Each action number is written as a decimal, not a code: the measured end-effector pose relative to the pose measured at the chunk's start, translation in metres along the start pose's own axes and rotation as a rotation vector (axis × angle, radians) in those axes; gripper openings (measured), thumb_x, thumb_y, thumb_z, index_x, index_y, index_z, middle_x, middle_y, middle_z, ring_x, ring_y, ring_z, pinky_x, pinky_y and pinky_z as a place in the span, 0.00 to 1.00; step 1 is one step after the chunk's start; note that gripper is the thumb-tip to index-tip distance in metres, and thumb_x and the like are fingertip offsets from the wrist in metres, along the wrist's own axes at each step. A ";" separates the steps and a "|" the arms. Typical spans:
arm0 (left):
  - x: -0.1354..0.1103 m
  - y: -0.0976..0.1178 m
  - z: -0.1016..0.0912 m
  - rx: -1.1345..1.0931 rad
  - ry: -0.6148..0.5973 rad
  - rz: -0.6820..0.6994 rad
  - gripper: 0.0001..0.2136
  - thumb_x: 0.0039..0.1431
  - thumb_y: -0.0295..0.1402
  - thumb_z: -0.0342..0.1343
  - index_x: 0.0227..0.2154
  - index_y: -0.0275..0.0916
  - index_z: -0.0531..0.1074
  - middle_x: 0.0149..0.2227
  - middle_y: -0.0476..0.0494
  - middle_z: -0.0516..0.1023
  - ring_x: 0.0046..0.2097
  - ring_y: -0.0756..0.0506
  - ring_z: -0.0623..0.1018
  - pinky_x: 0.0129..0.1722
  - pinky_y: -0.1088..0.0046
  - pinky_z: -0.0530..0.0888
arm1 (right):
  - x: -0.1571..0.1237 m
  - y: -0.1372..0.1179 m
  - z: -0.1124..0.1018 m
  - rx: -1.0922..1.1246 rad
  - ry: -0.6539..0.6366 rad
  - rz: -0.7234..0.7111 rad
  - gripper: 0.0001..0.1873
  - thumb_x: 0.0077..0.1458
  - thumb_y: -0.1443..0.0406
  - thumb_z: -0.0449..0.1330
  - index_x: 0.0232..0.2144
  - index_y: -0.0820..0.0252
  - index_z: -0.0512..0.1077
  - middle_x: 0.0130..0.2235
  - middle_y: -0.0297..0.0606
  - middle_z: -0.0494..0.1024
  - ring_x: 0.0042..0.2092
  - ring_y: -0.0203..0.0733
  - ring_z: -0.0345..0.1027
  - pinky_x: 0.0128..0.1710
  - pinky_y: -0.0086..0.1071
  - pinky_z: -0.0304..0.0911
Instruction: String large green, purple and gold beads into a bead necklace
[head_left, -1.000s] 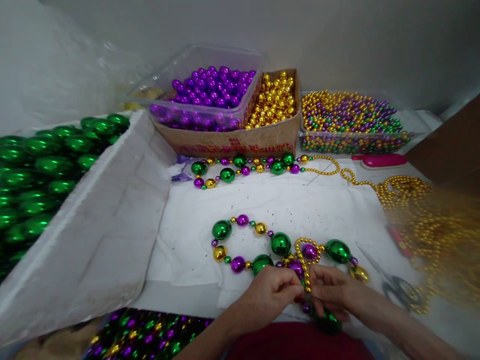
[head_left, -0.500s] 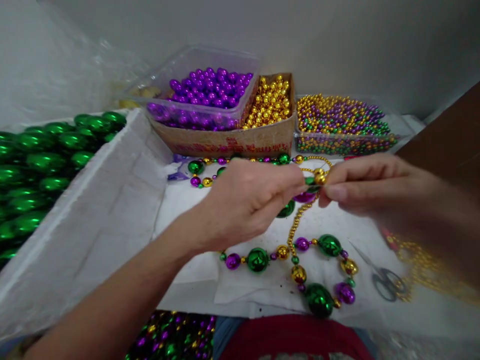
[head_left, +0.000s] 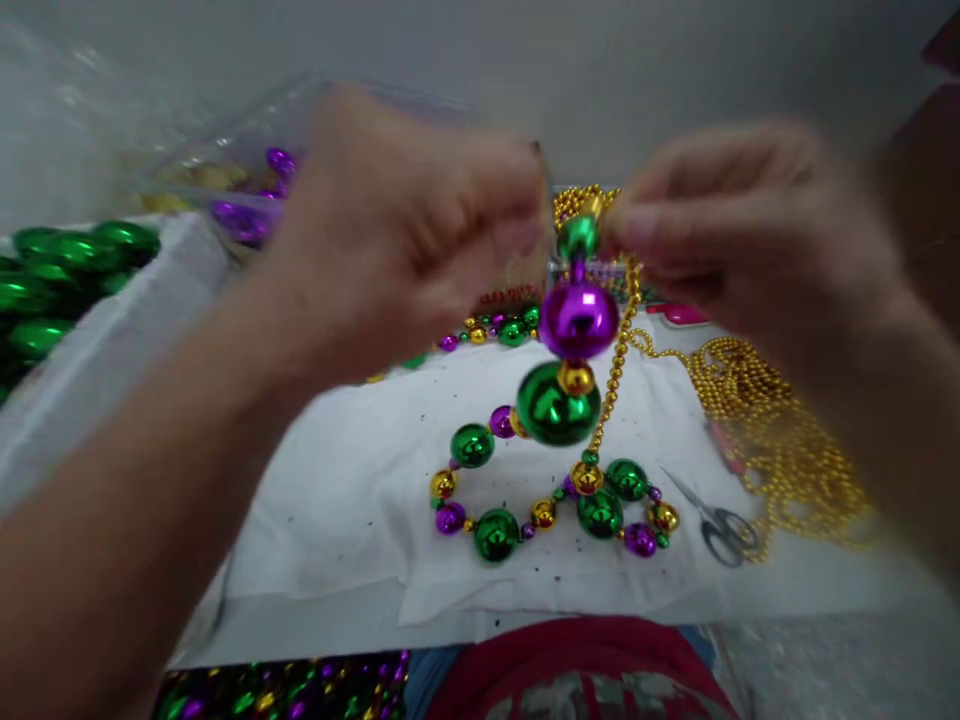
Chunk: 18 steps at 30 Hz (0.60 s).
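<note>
A bead necklace (head_left: 579, 318) of purple, green and gold beads hangs from my right hand (head_left: 742, 225), whose thumb and fingers pinch it by a small green bead (head_left: 579, 238) at the top. Its strand of small gold beads (head_left: 616, 370) runs down to the table, where the rest of the necklace lies in loops. To the left of that top bead, my left hand (head_left: 427, 225) is raised with its fingers closed and blurred by motion. What it pinches, if anything, cannot be made out. Scissors (head_left: 724, 530) lie on the white cloth to the right of the loops.
A foam box of large green beads (head_left: 67, 265) stands at left. Behind my left hand is a clear tub with purple beads (head_left: 247, 215). A heap of gold bead strands (head_left: 772, 430) lies at right. Another beaded strand (head_left: 514, 330) lies farther back on the white cloth (head_left: 337, 500).
Both hands have risen, and a gap has opened between them. The upper beads of the necklace are lifted and now hang below my right hand. The view has shifted to the right.
</note>
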<state>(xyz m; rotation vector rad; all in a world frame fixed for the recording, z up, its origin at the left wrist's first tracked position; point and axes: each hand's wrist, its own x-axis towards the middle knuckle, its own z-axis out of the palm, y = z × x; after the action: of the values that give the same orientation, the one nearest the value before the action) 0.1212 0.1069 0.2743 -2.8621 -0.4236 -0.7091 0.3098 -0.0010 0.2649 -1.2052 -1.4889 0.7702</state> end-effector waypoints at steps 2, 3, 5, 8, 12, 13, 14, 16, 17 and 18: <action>-0.019 0.007 0.033 -0.201 -0.073 0.048 0.17 0.59 0.36 0.41 0.24 0.33 0.71 0.20 0.55 0.62 0.24 0.55 0.67 0.29 0.79 0.60 | -0.008 0.035 0.008 0.097 -0.096 0.103 0.06 0.50 0.73 0.60 0.23 0.68 0.74 0.17 0.24 0.66 0.19 0.21 0.51 0.16 0.22 0.41; -0.029 0.010 0.049 -0.280 -0.083 0.026 0.15 0.59 0.35 0.44 0.22 0.35 0.71 0.19 0.53 0.63 0.22 0.55 0.65 0.26 0.79 0.58 | -0.012 0.051 0.011 0.129 -0.118 0.123 0.06 0.50 0.73 0.61 0.22 0.67 0.75 0.17 0.25 0.67 0.19 0.22 0.52 0.16 0.21 0.43; -0.042 0.014 0.069 -0.399 -0.103 -0.035 0.12 0.58 0.34 0.48 0.22 0.38 0.71 0.19 0.51 0.66 0.22 0.52 0.65 0.24 0.77 0.57 | -0.016 0.070 0.015 0.144 -0.168 0.136 0.08 0.51 0.72 0.60 0.21 0.66 0.75 0.19 0.28 0.69 0.21 0.24 0.56 0.18 0.22 0.48; -0.041 0.010 0.059 -0.438 -0.085 -0.078 0.12 0.59 0.36 0.49 0.23 0.38 0.72 0.19 0.52 0.65 0.22 0.52 0.63 0.25 0.76 0.54 | -0.010 0.058 0.012 0.075 -0.188 0.069 0.08 0.52 0.71 0.60 0.22 0.66 0.75 0.21 0.27 0.69 0.24 0.27 0.60 0.22 0.23 0.51; -0.033 0.002 0.031 -0.259 0.012 -0.009 0.17 0.63 0.38 0.45 0.25 0.34 0.72 0.19 0.53 0.64 0.22 0.56 0.61 0.27 0.78 0.52 | -0.003 0.035 0.007 -0.002 -0.151 -0.001 0.06 0.53 0.70 0.60 0.25 0.68 0.74 0.22 0.26 0.66 0.27 0.28 0.60 0.25 0.24 0.51; -0.034 0.003 0.032 -0.253 0.007 0.010 0.17 0.63 0.38 0.44 0.24 0.35 0.72 0.19 0.53 0.64 0.22 0.55 0.61 0.26 0.78 0.52 | -0.005 0.038 0.008 -0.006 -0.166 -0.004 0.07 0.53 0.69 0.60 0.25 0.68 0.74 0.22 0.26 0.66 0.27 0.28 0.60 0.26 0.25 0.52; -0.038 0.005 0.035 -0.265 -0.014 0.029 0.17 0.63 0.37 0.44 0.24 0.36 0.71 0.18 0.53 0.65 0.21 0.55 0.63 0.25 0.78 0.52 | -0.007 0.043 0.010 -0.010 -0.192 -0.002 0.08 0.54 0.69 0.59 0.25 0.68 0.74 0.23 0.27 0.67 0.27 0.28 0.61 0.26 0.25 0.53; -0.043 0.008 0.044 -0.292 -0.073 0.052 0.17 0.63 0.36 0.42 0.24 0.37 0.71 0.18 0.52 0.66 0.21 0.53 0.64 0.23 0.77 0.53 | -0.008 0.056 0.015 -0.039 -0.251 -0.007 0.10 0.56 0.70 0.57 0.25 0.67 0.73 0.24 0.29 0.69 0.28 0.29 0.61 0.27 0.25 0.55; -0.044 0.007 0.046 -0.284 -0.090 0.042 0.17 0.63 0.36 0.42 0.24 0.38 0.71 0.19 0.52 0.66 0.21 0.53 0.65 0.23 0.77 0.54 | -0.005 0.058 0.016 -0.066 -0.268 -0.022 0.10 0.56 0.70 0.56 0.24 0.67 0.73 0.24 0.29 0.69 0.28 0.29 0.60 0.27 0.25 0.55; -0.043 0.004 0.044 -0.260 -0.086 0.006 0.17 0.63 0.37 0.43 0.24 0.38 0.71 0.19 0.53 0.66 0.21 0.53 0.65 0.23 0.78 0.55 | 0.002 0.056 0.016 -0.102 -0.277 -0.052 0.09 0.56 0.71 0.56 0.24 0.67 0.72 0.24 0.29 0.68 0.27 0.29 0.60 0.27 0.26 0.55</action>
<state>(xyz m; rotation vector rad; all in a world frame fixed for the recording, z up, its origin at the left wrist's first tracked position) 0.1050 0.1033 0.2146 -3.1456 -0.3581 -0.6880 0.3106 0.0191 0.2104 -1.1647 -1.7981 0.8604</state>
